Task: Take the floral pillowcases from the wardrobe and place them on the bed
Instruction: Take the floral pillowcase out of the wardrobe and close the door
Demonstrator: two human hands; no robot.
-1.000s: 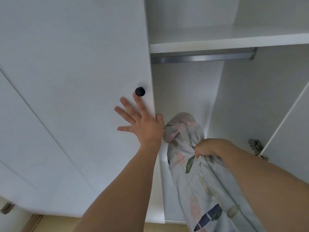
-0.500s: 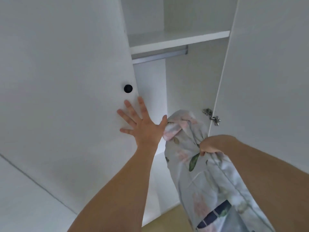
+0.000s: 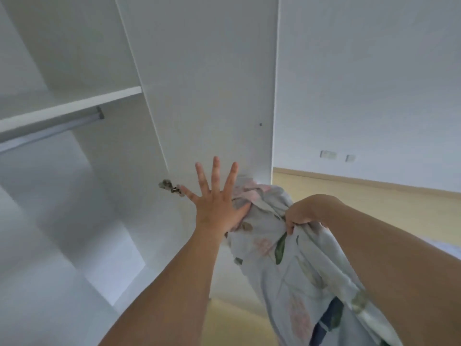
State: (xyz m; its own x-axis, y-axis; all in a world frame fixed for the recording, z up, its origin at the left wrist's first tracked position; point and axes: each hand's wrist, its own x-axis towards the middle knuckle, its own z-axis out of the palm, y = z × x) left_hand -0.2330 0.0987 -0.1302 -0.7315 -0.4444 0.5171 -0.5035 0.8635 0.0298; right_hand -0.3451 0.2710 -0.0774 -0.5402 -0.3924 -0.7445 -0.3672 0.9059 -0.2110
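Observation:
My right hand (image 3: 303,212) grips a bunched floral pillowcase (image 3: 282,258), pale blue-grey with pink flowers and green leaves, which hangs down toward the lower right. My left hand (image 3: 217,198) is spread wide with straight fingers, raised in front of the inner face of the open white wardrobe door (image 3: 212,83); its thumb side touches the cloth. The open wardrobe (image 3: 74,196) fills the left, with a shelf (image 3: 72,106) and a metal hanging rail (image 3: 50,128) under it. The bed is mostly out of view.
A door hinge (image 3: 169,187) sits just left of my left hand. A white wall (image 3: 374,83) with two sockets (image 3: 336,156) stands at the right above a wooden floor (image 3: 374,203). A pale corner at the right edge (image 3: 449,248) may be bedding.
The view has swung right, away from the left door with the black knob toward the right door and room. My left hand left that door; my right hand keeps holding the pillowcase.

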